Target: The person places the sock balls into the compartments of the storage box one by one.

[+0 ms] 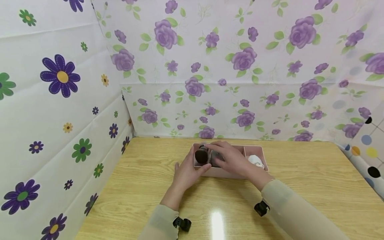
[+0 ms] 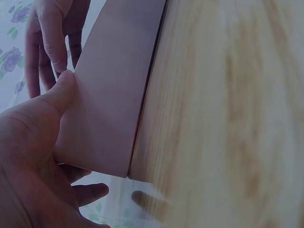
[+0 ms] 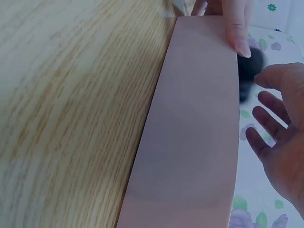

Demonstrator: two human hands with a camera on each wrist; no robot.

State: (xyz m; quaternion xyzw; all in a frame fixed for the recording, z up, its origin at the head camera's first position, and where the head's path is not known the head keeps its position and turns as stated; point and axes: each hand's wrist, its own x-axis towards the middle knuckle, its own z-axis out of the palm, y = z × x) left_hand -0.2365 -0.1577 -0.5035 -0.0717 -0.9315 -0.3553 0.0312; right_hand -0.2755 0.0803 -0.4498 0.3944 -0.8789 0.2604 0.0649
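Observation:
A long pink divided box (image 1: 223, 172) stands near the table's back edge. My left hand (image 1: 186, 173) grips its left end, with the thumb at the front rim and the other fingers along the end wall. A dark rounded item (image 1: 201, 156) sits in the left compartment; it looks blurred above the rim in the right wrist view. Over the box, my right hand (image 1: 229, 158) reaches left with spread fingers, its fingertips at the top of the dark item. Beneath that hand, a grey item (image 1: 215, 158) partly shows in the middle compartment. A white cloth-like bundle (image 1: 256, 161) lies in the right compartment.
The box rests on a light wooden table (image 1: 144, 186). Behind it hangs a sheet with purple roses (image 1: 195, 86), and a flower-patterned sheet (image 1: 60, 116) runs along the left. Dotted cloth (image 1: 369, 146) borders the right side.

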